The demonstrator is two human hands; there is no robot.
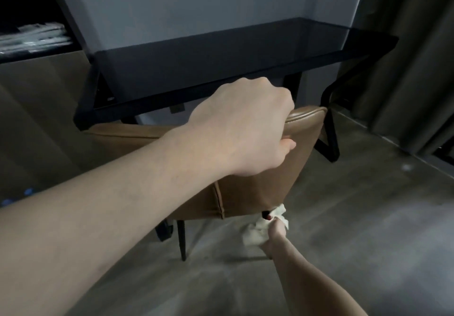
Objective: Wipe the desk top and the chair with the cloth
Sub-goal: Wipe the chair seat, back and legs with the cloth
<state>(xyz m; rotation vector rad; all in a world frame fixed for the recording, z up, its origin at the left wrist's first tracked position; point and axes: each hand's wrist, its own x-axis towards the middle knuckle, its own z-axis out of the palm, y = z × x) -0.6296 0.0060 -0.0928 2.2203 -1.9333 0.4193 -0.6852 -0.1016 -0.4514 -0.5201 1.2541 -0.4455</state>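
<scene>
Off to the side we see a shelf with pale stacked items [34, 36] and grey curtains [412, 52]. Our left forearm crosses most of the brown leather chair [282, 168], left hand [248, 129] curled over its top edge, thumb on the back. Low down, our right hand [275, 232] bunches the cream cloth [255, 233] in closed fingers, against the chair's rear leg. The dark glass desk top [221, 55] sits just beyond, over a grey concrete floor [356, 229].

The chair [265, 183] was tan leather on black legs — the desk top [221, 55] smoky black glass, the cloth [255, 233] cream, the floor [356, 229] mottled grey.
</scene>
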